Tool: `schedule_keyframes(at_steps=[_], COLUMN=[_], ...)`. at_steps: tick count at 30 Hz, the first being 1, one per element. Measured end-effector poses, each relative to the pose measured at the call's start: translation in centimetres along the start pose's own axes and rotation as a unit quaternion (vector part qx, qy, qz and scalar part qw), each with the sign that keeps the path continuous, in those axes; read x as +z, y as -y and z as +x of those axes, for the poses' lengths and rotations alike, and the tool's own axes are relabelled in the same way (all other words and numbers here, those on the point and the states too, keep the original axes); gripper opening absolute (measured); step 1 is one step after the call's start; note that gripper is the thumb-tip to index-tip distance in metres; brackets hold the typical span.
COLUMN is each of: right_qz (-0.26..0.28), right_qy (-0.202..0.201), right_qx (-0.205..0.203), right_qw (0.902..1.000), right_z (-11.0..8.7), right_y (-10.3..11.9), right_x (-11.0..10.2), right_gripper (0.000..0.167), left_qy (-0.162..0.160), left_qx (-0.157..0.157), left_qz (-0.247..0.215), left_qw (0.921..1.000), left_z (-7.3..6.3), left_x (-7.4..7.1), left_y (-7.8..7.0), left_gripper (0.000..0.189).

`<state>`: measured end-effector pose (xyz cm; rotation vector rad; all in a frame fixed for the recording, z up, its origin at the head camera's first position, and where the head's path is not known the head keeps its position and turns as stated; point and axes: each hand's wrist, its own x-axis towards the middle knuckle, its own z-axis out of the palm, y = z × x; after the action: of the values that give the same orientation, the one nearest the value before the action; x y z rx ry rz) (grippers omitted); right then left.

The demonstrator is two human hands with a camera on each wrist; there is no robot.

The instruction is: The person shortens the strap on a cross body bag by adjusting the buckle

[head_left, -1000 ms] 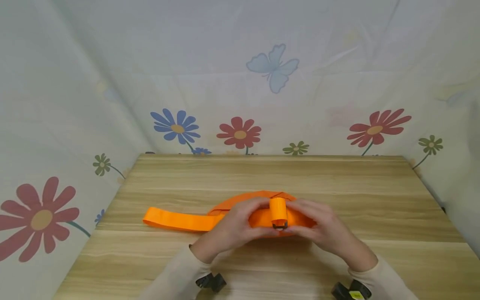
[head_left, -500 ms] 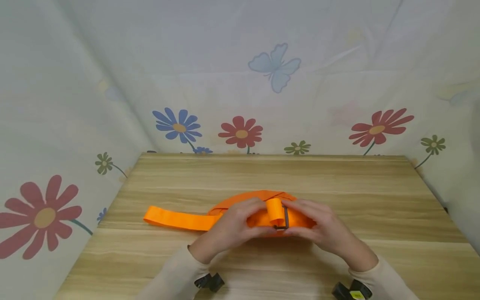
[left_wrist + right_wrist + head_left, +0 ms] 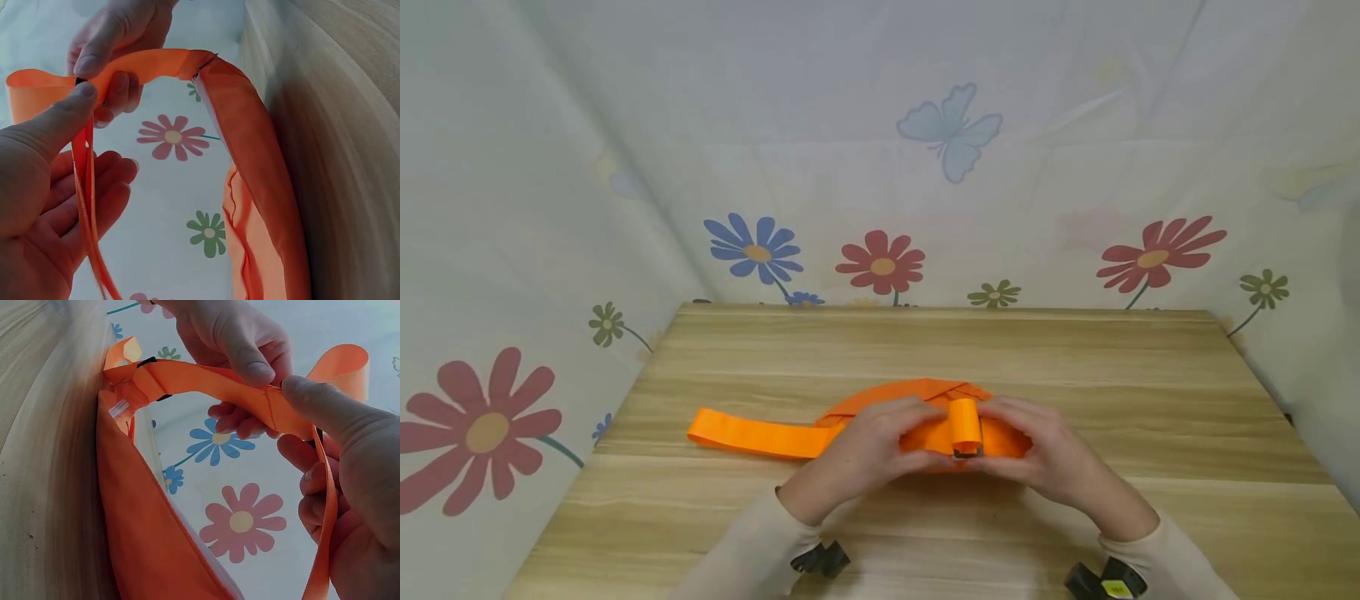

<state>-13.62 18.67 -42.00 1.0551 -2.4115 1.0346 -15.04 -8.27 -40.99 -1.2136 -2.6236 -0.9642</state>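
An orange fabric item like a bag lies on the table, its wide orange strap lifted in front. The strap bends into a raised loop at a dark slider buckle. My left hand pinches the strap on the left of this buckle, thumb right at its edge. From the other side my right hand pinches the strap, its thumb pressing the buckle's end in the right wrist view. Fingers hide most of the buckle. A strap length hangs past the left palm in the left wrist view.
A folded strap end stretches left across the wooden table. Further along the strap, the right wrist view shows another black buckle. Flower-printed white cloth encloses the table's back and sides.
The loop and buckle tilted left, baring the buckle's frame half a second ago, and now have swung back right with the buckle nearly edge-on. Both hands keep their places.
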Motion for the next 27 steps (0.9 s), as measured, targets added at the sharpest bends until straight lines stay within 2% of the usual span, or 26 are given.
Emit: schedule_keyframes(at_steps=[7,14,21,27], right_qz=[0.001,-0.011,-0.002,0.008], right_qy=[0.007,-0.009,-0.018,-0.005], right_qx=[0.018,0.016,-0.001,0.015], right_qw=[0.9998,0.9998,0.9998,0.9998], right_z=[0.1,-0.1,-0.1,0.0], right_y=[0.1,-0.1,-0.3,-0.1], right_x=[-0.2,-0.4,-0.3,-0.4], right_gripper=[0.058,0.06,0.06,0.062], left_qy=[-0.007,-0.027,-0.045,-0.027], left_qx=[-0.045,-0.031,-0.035,-0.057], left_qz=[0.018,0.059,0.103,0.147], left_qw=[0.9988,0.9974,0.9931,0.987], left_z=[-1.1,-2.9,-5.6,-7.5], left_x=[-0.7,-1.9,-3.3,-4.9], left_y=[0.2,1.0,2.3,3.8], left_gripper=[0.049,0.049,0.052,0.047])
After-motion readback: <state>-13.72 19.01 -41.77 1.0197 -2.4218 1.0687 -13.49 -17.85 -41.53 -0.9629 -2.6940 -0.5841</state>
